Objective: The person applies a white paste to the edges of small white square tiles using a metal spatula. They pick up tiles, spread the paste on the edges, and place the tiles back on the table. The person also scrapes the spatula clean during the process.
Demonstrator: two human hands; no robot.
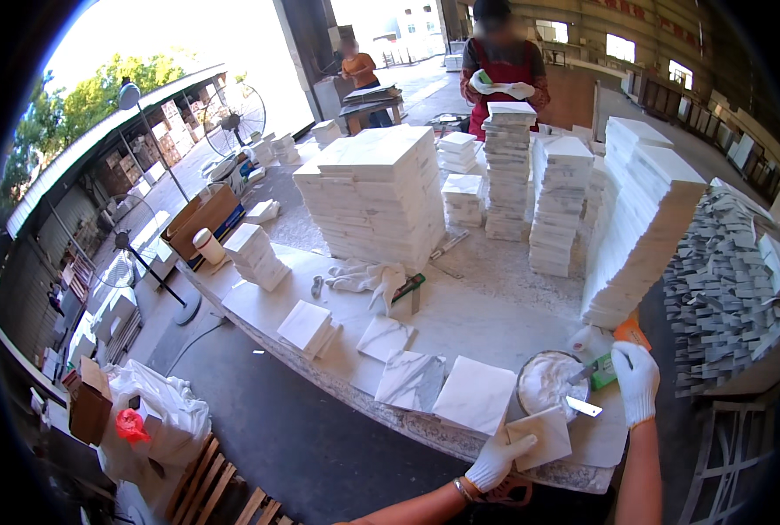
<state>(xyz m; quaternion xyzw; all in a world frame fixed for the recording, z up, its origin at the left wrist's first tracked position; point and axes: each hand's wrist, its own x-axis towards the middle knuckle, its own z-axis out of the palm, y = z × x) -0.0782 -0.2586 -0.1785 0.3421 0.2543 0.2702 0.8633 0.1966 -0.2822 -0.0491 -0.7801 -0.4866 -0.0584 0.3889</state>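
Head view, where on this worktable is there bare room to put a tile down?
Bare worktable shows between the rag and the leaning tile stack, behind the three loose tiles. The near right corner is crowded: paste bowl, left hand on a small tile, right hand with a scraper.

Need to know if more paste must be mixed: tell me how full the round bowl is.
Nearly full: white paste heaps close to the rim of the round bowl, with the scraper dipping in.

Stone-topped workbench [486,319] under marble tile stacks [377,192], loose tiles [412,381], paste bowl [548,382].
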